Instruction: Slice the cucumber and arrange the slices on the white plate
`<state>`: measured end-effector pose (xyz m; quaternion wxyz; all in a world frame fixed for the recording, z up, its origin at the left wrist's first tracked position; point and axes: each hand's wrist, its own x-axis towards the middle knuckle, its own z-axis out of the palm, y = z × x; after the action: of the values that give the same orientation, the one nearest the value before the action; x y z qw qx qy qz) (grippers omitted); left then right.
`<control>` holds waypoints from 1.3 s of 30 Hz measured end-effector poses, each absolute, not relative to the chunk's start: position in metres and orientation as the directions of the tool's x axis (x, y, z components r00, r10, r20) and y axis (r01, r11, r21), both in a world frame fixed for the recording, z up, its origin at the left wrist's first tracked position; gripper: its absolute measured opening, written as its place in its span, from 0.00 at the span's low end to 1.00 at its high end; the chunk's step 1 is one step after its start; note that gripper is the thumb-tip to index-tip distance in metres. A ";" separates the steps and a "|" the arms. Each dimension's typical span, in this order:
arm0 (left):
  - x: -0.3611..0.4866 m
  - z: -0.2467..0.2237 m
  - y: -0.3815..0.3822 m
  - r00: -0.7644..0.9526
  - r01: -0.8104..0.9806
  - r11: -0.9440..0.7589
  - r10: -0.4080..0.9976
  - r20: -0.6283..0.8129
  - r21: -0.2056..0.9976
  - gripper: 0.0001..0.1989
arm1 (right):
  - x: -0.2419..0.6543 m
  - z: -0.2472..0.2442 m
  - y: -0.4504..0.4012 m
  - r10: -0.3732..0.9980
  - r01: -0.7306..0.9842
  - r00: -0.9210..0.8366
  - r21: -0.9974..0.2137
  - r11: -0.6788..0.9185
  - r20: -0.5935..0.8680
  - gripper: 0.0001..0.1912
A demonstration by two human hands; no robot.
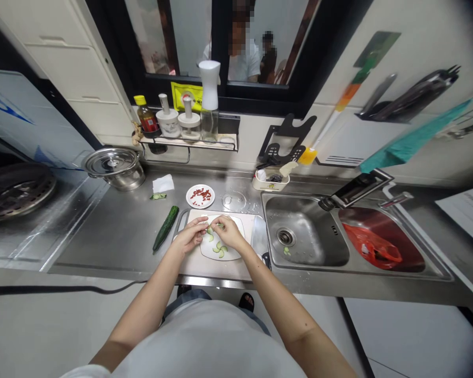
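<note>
A white plate [230, 252] rests on the cutting board [197, 268] in front of me. Thin pale-green cucumber slices [220, 250] lie curved on it in a pinwheel-like cluster, with more near my fingers. Over the plate's left edge is my left hand [191, 235], its fingers stretched out and apart, tips close to a slice. My right hand [227, 231] hangs over the plate's upper part, thumb and fingers pinched on what appears to be a cucumber slice, mostly hidden by the fingers. To the board's right lies a knife [259, 234] with a broad blade.
Left of the board lies a whole cucumber [166, 229]. Behind it are a small plate of red bits [201, 196], a paper towel [163, 183] and a lidded steel pot [116, 167]. At right is the sink [307, 231], with a red plastic bag [372, 247] in its second basin.
</note>
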<state>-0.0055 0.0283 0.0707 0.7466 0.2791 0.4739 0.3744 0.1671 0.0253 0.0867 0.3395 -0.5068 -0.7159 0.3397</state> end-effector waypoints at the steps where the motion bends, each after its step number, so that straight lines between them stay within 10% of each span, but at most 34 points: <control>1: -0.006 0.072 0.028 0.256 -0.274 0.547 0.835 -0.488 0.791 0.26 | 0.168 0.085 0.026 0.957 0.481 -0.260 -0.843 0.242 0.127 0.08; 15: -0.002 0.049 0.030 -0.001 0.169 0.229 0.973 -0.232 0.959 0.11 | 0.174 0.058 0.044 0.944 0.598 -0.325 -0.786 0.157 -0.059 0.09; 39: 0.003 0.036 0.024 0.111 0.828 -0.004 0.982 -0.156 0.561 0.07 | 0.158 0.048 0.045 0.920 0.885 -0.303 -0.431 0.174 -0.250 0.10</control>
<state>0.0029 0.0239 0.0356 0.2707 0.6943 0.6515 0.1418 0.1576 0.0454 0.0478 0.0337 -0.5895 -0.7655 0.2556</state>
